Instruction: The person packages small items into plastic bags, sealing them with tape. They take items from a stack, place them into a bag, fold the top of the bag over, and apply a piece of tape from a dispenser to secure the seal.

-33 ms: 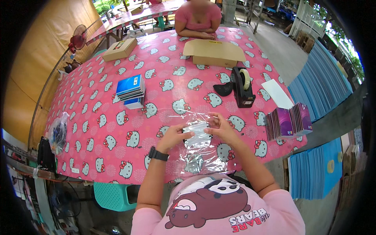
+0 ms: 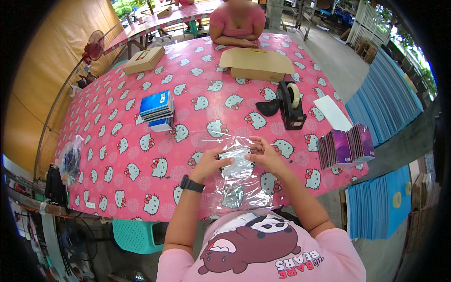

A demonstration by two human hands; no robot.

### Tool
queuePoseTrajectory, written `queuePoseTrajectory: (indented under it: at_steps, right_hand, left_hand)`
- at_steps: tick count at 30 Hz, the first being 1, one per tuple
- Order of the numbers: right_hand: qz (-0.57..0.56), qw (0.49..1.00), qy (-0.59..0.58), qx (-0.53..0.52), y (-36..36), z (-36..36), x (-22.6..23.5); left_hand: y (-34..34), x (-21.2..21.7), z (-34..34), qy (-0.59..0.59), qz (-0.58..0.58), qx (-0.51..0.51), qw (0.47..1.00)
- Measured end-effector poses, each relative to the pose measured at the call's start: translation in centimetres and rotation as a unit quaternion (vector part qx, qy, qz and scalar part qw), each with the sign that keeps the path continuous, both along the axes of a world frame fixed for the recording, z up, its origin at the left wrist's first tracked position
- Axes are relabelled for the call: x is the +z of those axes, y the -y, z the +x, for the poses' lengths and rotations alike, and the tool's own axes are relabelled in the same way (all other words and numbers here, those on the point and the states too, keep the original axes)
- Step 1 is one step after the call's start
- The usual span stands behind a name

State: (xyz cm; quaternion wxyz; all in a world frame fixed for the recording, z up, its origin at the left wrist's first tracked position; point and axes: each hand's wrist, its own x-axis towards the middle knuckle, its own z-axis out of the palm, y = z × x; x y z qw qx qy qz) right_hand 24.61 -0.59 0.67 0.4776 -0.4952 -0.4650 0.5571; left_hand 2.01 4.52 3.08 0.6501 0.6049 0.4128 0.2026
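Fingers (image 2: 227,161) of both hands are closed on a white pad (image 2: 236,163) with dark side edges, pinching it through clear film (image 2: 239,192). The left hand (image 2: 208,165) has its side, thumb on top; the right hand (image 2: 268,157) presses the other with its thumb, the remaining fingers curled at the far edge. The pad is at the near middle of the bench (image 2: 141,141), the film spreading over the bench toward the pink shirt (image 2: 253,249). Compared with the earlier frame, little differs: the left wrist, with its black watch (image 2: 192,184), has shifted slightly right, while pad and film lie about where they were.

A green stool (image 2: 136,235) stands at the near left. Near right, purple notebooks (image 2: 342,146) stand in two rows, with blue sheets (image 2: 378,202) stacked beyond the bench edge. Farther left sit blue notebooks (image 2: 156,103); farther right, a tape dispenser (image 2: 292,110) beside a black object (image 2: 268,108), and a white sheet (image 2: 332,113). Beyond are an open box (image 2: 257,63) and, far left, a shut box (image 2: 143,60). At the far edge a person (image 2: 237,23) rests folded arms, unchanged.
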Motion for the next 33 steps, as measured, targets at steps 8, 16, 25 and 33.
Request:
queuePoseTrajectory:
  at_steps: [8, 16, 25, 33]
  right_hand:
    - [-0.003, 0.997, -0.066, 0.039, -1.6, -0.8, 1.1]
    - [0.15, 0.985, -0.078, -0.022, -4.9, -0.5, 2.5]
    - [0.103, 0.979, 0.01, 0.178, -7.4, 0.1, 6.2]
    - [0.171, 0.981, -0.079, 0.053, -7.5, -0.7, 7.7]
  left_hand:
    - [0.8, -1.3, 2.5, 0.116, 0.133, 0.079, 0.981]
    - [1.1, -2.2, 1.8, 0.132, 0.099, 0.109, 0.98]
    - [0.8, -2.3, 1.2, 0.103, 0.075, 0.089, 0.988]
    - [0.3, -0.6, 1.6, 0.081, 0.213, 0.061, 0.972]
